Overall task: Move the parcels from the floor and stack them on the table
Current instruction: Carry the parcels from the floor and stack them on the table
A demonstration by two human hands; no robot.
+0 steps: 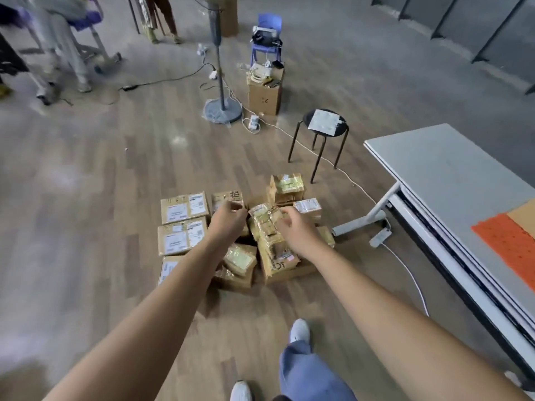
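Several brown cardboard parcels lie in a heap on the wooden floor in front of me. A long parcel wrapped in yellowish tape [267, 235] rests tilted on top of the heap. My left hand [228, 219] hovers just left of its upper end, fingers curled and apart, holding nothing. My right hand [292, 225] lies against the parcel's upper right edge; its grip is hidden. Flat labelled parcels [184, 207] [181, 237] lie to the left, and a taped box [286, 186] behind. The grey table [434, 175] stands at the right.
An orange mat [509, 244] lies on the table's near end. A black stool [324, 127] with a paper, a fan stand [223, 110], a cardboard box [265, 96] and a blue chair [267, 33] stand beyond. A white cable and power strip [380, 237] run by the table leg. People stand far left.
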